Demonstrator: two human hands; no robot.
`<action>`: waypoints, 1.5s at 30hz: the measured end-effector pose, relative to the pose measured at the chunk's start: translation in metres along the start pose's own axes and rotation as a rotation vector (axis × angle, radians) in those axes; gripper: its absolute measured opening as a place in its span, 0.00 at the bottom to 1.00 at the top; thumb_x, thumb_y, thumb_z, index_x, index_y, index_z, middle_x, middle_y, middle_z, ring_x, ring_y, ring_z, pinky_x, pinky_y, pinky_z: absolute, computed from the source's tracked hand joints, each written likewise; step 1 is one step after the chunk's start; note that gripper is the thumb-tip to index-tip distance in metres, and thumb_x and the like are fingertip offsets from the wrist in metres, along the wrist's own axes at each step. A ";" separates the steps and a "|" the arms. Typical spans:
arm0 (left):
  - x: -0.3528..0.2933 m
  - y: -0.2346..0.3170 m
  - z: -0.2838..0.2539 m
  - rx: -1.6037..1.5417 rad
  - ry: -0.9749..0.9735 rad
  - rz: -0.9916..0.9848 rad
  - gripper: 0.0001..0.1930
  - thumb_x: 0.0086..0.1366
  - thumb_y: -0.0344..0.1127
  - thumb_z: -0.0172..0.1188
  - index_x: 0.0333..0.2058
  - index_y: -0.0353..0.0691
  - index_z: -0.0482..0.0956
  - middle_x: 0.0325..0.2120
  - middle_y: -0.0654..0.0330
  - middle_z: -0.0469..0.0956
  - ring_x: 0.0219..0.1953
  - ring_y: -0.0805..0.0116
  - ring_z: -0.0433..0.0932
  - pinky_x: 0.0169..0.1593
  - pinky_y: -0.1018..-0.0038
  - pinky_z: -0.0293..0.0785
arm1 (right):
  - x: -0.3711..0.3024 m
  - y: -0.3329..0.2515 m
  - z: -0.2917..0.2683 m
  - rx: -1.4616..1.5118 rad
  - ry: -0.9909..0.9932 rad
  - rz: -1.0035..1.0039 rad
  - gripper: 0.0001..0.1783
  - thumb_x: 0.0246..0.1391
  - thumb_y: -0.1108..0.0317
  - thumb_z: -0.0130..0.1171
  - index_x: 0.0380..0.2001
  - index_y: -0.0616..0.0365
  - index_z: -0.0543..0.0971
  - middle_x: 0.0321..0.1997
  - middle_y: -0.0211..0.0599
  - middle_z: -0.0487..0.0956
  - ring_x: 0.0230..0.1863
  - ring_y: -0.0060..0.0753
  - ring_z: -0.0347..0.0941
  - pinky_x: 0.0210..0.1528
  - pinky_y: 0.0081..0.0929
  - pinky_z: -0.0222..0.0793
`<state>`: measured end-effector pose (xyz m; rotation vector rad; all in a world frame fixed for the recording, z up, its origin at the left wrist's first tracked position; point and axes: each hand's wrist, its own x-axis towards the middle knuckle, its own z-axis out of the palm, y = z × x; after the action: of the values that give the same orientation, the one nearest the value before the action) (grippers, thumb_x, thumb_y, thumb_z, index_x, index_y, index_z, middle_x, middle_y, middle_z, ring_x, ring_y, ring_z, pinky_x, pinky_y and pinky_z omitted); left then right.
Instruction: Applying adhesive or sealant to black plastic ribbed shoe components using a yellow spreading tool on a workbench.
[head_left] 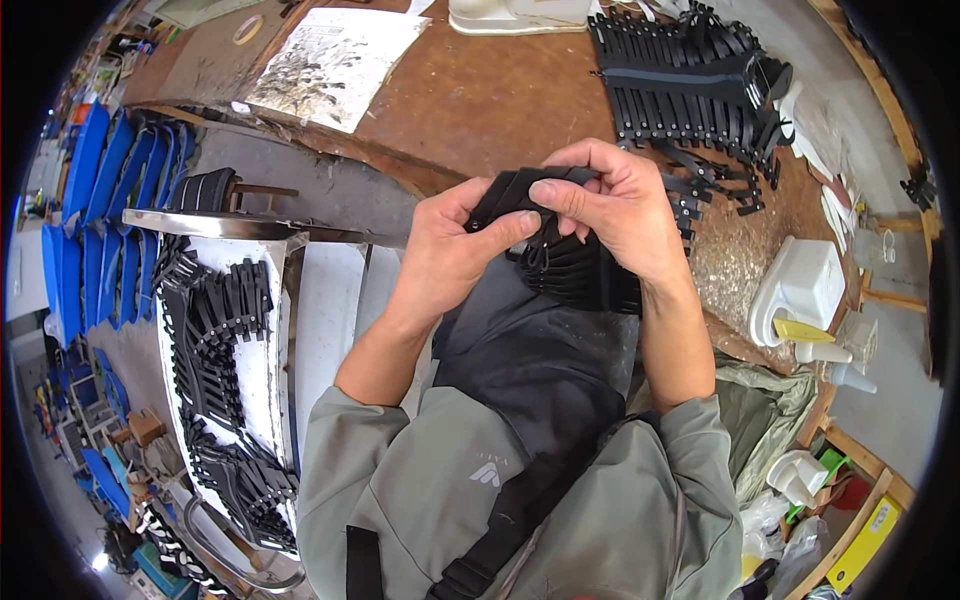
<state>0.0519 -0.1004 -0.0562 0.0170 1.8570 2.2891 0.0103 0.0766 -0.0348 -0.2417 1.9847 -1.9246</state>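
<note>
Left to right, clock from picture centre.

10 o'clock: blue bins [120,175] stacked in rows, at the far side of the floor. 8 to 9 o'clock: white board [258,365] with black strap pieces [205,360] along it, small studs showing on the straps. Chrome bar [215,222] crosses its top end.

11 o'clock: brown workbench [480,90], worn top. On it a tape roll [248,28], then a white sheet [340,65], smudged dark.

Left hand [445,240], just off centre toward 11 o'clock: closed in a pinch, thumb on top, gripping the left end of a black layered strap piece [515,190]. Piece sits toward 12 to 1 o'clock, held up in front of the bench's near edge, spanning both hands. Thin cord loop [537,257] below it. Ribbed black strips [585,280] hang under that, over the dark apron [530,350] on the lap; can't tell if they're one part with the held piece.

White tub [520,14] at 12 o'clock, far side of bench, cut by the frame.

Right hand [625,210], 2 o'clock: also pinching, thumb pressed on the same piece, fingers curled behind; fingertips partly hidden.

1 to 2 o'clock: larger black strap bundle [680,85] lying on the bench, loose ends trailing toward the right hand.

3 o'clock: white container [805,285] on the bench's right part, yellow strip [802,332] at its near end.
</note>
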 end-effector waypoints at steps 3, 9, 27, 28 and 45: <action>0.001 0.006 0.005 0.064 -0.048 -0.051 0.11 0.57 0.27 0.62 0.39 0.32 0.78 0.30 0.68 0.77 0.32 0.83 0.71 0.36 0.83 0.68 | -0.004 0.007 -0.005 -0.039 -0.003 -0.139 0.12 0.48 0.71 0.65 0.36 0.63 0.78 0.27 0.26 0.76 0.24 0.11 0.70 0.25 0.10 0.65; 0.003 0.012 0.019 0.126 -0.131 -0.087 0.10 0.56 0.26 0.62 0.38 0.32 0.78 0.29 0.68 0.77 0.32 0.83 0.71 0.35 0.84 0.67 | -0.014 0.007 -0.016 -0.121 -0.013 -0.387 0.11 0.47 0.73 0.64 0.36 0.62 0.79 0.30 0.26 0.74 0.29 0.14 0.68 0.29 0.12 0.63; 0.005 0.005 0.033 0.329 -0.256 0.053 0.10 0.57 0.33 0.63 0.33 0.32 0.78 0.23 0.69 0.67 0.29 0.82 0.64 0.32 0.81 0.62 | -0.039 0.015 -0.030 0.170 -0.020 -0.051 0.08 0.51 0.69 0.61 0.35 0.61 0.79 0.27 0.26 0.73 0.28 0.16 0.68 0.31 0.16 0.65; 0.005 0.007 0.033 0.310 -0.286 0.023 0.11 0.56 0.34 0.65 0.34 0.32 0.78 0.25 0.68 0.69 0.29 0.82 0.66 0.32 0.81 0.63 | -0.041 0.015 -0.031 0.136 -0.028 -0.126 0.08 0.52 0.69 0.60 0.35 0.61 0.79 0.28 0.26 0.73 0.27 0.15 0.68 0.29 0.14 0.64; 0.049 0.023 0.121 0.555 -0.742 -0.283 0.09 0.56 0.32 0.62 0.34 0.33 0.78 0.23 0.71 0.73 0.26 0.83 0.66 0.29 0.81 0.63 | -0.090 0.036 -0.103 -0.330 0.243 -0.655 0.15 0.47 0.72 0.64 0.39 0.61 0.77 0.31 0.30 0.71 0.30 0.21 0.67 0.33 0.20 0.63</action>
<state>0.0167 0.0194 -0.0132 0.5569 1.8294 1.2608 0.0590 0.2070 -0.0580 -0.8775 2.6225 -2.0374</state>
